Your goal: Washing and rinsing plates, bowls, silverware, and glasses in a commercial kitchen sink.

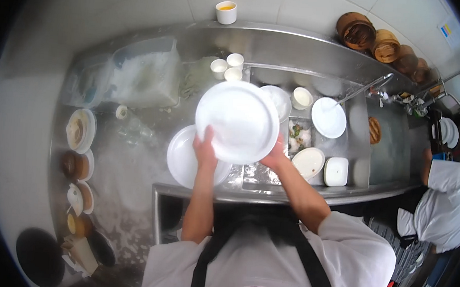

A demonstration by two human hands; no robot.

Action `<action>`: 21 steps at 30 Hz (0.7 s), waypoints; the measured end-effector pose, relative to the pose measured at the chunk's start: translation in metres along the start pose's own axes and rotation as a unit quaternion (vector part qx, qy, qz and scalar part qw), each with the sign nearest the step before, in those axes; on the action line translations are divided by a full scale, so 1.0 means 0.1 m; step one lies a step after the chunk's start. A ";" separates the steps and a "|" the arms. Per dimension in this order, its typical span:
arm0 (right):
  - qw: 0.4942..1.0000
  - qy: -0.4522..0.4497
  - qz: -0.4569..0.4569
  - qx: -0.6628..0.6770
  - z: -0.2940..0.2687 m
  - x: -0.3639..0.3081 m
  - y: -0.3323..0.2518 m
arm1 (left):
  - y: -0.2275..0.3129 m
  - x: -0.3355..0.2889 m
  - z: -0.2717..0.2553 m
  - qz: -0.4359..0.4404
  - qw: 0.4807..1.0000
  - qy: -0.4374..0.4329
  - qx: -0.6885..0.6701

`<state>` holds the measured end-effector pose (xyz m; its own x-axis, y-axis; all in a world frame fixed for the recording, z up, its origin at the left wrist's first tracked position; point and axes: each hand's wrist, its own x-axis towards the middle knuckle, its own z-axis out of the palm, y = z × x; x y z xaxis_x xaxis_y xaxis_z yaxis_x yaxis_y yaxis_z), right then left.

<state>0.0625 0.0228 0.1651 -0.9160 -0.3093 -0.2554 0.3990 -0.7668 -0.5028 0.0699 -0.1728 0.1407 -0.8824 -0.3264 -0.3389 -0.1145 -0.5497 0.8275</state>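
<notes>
A large round white plate is held up between my two hands, tilted above the counter and sink edge. My left hand grips its lower left rim, the thumb lying over the face. On the right edge my right hand holds it, with the fingers mostly behind the plate. Another white plate lies below on the steel counter, partly covered by the held one and my left arm. To the right, an oval white dish and a square white dish rest in the sink.
Soapy plastic tubs stand at the back left, near small white cups. A clear bottle lies on the counter. Stacked dishes line the left edge. Bamboo steamers sit on the back ledge. At the right a person in white stands.
</notes>
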 end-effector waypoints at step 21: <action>0.424 0.130 -0.480 -0.757 0.04 0.43 -1.33 | 0.20 0.29 1.54 0.097 0.955 -0.161 0.231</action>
<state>-0.0298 0.1092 0.2240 -0.7291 -0.0397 0.6832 -0.4029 0.8319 -0.3816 -0.0284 -0.0754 0.2165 -0.9934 -0.0943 -0.0657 -0.0581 -0.0811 0.9950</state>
